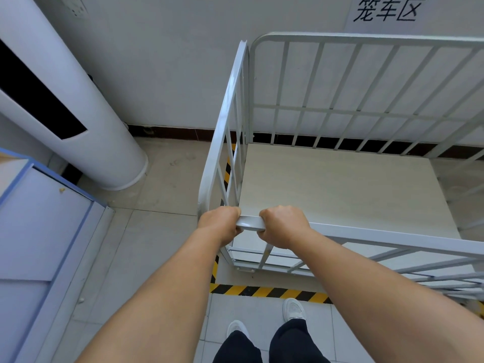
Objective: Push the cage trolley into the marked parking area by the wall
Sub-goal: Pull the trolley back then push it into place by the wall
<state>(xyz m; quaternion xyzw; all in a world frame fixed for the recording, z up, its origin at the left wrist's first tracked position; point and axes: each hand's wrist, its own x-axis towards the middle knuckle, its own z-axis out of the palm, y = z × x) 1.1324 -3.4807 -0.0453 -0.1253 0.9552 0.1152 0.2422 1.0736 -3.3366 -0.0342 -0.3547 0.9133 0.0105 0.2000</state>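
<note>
Far wall (170, 74), white, with dark skirting; a paper sign (387, 10) at upper right. Floor of pale tiles (162, 231).

Cage trolley (340, 195), white barred sides, pale deck, right of centre. Its far side stands just in front of the wall, and it seems to sit inside the yellow-black floor tape (269, 290), which runs along its near side and up its left. Whether it touches the wall: cannot tell.

White cylindrical unit (78, 113) at left, well apart from the trolley. Blue cabinet (39, 218) near left.

Left hand (220, 222) and right hand (284, 225), both curled tight round the near top rail (250, 222), close together at its left corner.

Judgement: final squaring-up. Push evenly, slowly; this corner grip will tend to swing the cage. Keep the wheels inside the tape, and stop short of knocking the wall.

White shoes (294, 309) just behind the tape.
</note>
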